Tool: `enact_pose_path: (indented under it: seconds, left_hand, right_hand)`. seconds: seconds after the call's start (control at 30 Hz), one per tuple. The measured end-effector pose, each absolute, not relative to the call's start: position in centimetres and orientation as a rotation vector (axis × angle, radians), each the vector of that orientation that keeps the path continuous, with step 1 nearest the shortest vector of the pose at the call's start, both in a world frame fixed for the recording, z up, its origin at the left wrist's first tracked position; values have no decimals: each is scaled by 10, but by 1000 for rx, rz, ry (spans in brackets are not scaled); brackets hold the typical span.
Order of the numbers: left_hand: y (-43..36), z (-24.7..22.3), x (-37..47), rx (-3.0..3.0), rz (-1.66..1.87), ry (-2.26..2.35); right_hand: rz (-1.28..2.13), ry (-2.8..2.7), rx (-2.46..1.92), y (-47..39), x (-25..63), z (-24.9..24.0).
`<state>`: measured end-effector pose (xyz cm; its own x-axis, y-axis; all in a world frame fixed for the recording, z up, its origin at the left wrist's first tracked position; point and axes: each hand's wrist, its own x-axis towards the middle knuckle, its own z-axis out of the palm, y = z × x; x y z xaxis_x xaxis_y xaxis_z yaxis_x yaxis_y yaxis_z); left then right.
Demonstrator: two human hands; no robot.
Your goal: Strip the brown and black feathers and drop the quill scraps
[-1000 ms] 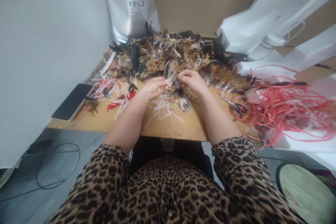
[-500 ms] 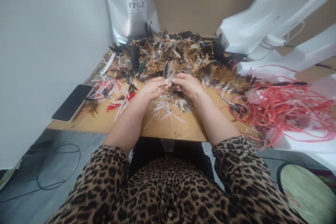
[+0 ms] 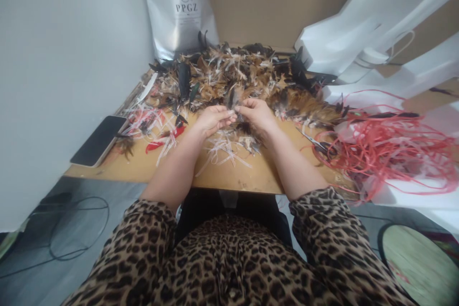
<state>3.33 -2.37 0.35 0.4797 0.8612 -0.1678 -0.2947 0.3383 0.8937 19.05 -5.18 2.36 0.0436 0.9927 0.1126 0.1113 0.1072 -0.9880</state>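
My left hand (image 3: 216, 119) and my right hand (image 3: 255, 114) meet above the table, fingertips pinched close together. Between them stands a small bunch of feathers (image 3: 233, 97), dark on one side and pale brown on the other, its base hidden in both sets of fingers. Just behind lies a wide heap of brown and black feathers (image 3: 215, 74). Below my wrists a tuft of white ribbon strips (image 3: 224, 149) rests on the wood, with feather bits at its right.
A phone (image 3: 99, 141) lies at the left edge of the table (image 3: 247, 179). Scissors (image 3: 315, 141) sit at the right, beside a tangle of red ribbon (image 3: 390, 153). Red feathers (image 3: 163, 138) lie left of my hands. A silver bag (image 3: 182, 24) stands at the back.
My fingers have shifted slightly around the feather bunch, which has moved a little to the right. Everything else on the table looks the same.
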Motion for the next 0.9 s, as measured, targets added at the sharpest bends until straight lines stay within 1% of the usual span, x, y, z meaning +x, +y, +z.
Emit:
enact_pose_path:
  seconds: [0.3, 0.43, 0.53, 0.73, 0.83, 0.9]
  left_hand:
    - [-27, 6, 37, 1009, 852, 792]
    - [-24, 7, 34, 961, 947, 802]
    - [-18, 5, 30, 860, 1057, 810]
    - [-14, 2, 29, 840, 1084, 817]
    - [-15, 2, 30, 844, 1075, 824]
    - [-15, 2, 30, 842, 1076, 822]
  right_hand:
    - [1035, -1281, -1215, -51, 188, 21]
    - [1020, -1210, -1227, -47, 191, 17]
    - [844, -1369, -1344, -44, 198, 13]
    - [316, -2154, -1766, -49, 196, 9]
    - [82, -2294, -1932, -53, 191, 10]
    - [55, -2313, -1965, -53, 191, 11]
